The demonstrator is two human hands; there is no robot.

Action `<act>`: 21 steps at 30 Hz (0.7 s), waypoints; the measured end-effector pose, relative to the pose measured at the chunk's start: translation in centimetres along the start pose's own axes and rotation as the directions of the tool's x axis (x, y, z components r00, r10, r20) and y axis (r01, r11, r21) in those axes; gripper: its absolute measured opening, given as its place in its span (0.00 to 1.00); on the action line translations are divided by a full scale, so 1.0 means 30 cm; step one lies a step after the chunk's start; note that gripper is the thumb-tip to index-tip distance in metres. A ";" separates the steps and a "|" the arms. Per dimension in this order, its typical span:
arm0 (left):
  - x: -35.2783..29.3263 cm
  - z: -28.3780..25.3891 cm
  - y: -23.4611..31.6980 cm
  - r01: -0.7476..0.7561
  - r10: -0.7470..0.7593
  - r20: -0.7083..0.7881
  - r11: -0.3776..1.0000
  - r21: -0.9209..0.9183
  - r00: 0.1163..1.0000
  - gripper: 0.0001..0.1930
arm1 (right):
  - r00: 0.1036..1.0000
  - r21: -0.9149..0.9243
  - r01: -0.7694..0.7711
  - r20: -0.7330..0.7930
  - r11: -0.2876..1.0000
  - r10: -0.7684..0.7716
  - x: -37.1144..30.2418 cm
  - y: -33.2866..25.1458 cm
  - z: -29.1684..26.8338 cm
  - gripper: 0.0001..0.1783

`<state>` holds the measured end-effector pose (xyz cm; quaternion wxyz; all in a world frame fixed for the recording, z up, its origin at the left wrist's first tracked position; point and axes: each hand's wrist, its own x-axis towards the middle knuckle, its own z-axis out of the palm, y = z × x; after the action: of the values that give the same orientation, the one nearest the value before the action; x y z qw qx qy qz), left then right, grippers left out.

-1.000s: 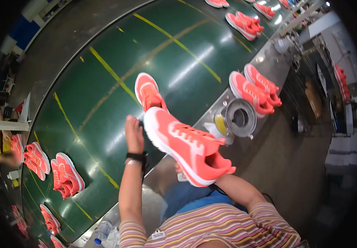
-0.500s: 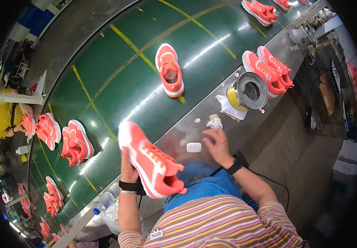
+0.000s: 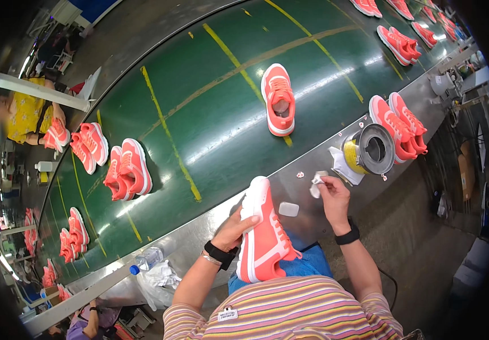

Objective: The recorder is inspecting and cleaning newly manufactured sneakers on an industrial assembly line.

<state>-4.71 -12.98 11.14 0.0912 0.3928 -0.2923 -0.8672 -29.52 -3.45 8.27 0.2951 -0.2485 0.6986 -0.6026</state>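
person's left grip (image 3: 233,229) clasps side of coral shoe (image 3: 263,235), toe pointing away, held before blue trousers (image 3: 308,265) at near edge of metal counter (image 3: 284,184). right grip (image 3: 337,199) pinches crumpled white scrap (image 3: 316,186) (cloth or paper, cannot tell which). small white rounded piece (image 3: 288,209) lies between both grips. lone coral shoe (image 3: 280,90) sits on green belt (image 3: 221,127) beyond; round metal container (image 3: 364,148) with yellow band stands right of right grip.

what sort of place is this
Probably a shoe factory line: pairs of coral sneakers stand along a long green belt with yellow lines, a person in yellow is beside it, and the left hand holds a matching shoe.
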 end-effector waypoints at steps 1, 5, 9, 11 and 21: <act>-0.003 0.010 0.008 -0.002 0.002 -0.002 1.000 -0.001 1.000 0.40 | 1.000 0.001 0.000 0.003 1.000 0.000 -0.005 -0.052 0.032 0.09; -0.012 0.042 0.038 0.001 0.000 -0.004 1.000 0.014 1.000 0.40 | 0.951 0.080 0.035 0.304 0.996 -0.058 0.009 -0.220 0.153 0.10; -0.028 0.048 0.051 -0.012 0.012 0.013 0.999 0.034 1.000 0.40 | 0.764 -0.142 0.430 0.583 0.892 -0.275 0.018 -0.274 0.226 0.09; -0.034 0.039 0.040 -0.011 0.011 -0.002 1.000 0.027 1.000 0.40 | 0.762 -0.146 0.437 0.583 0.888 -0.280 -0.009 -0.256 0.244 0.09; -0.065 0.001 0.008 0.005 -0.007 -0.039 0.999 -0.033 0.999 0.37 | 0.579 -0.165 0.714 0.686 0.681 -0.441 -0.006 -0.241 0.277 0.12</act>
<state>-3.45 -12.42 12.53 0.1009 0.4091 -0.2747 -0.8643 -23.56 -10.19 14.61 0.2173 -0.7014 0.5571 -0.3879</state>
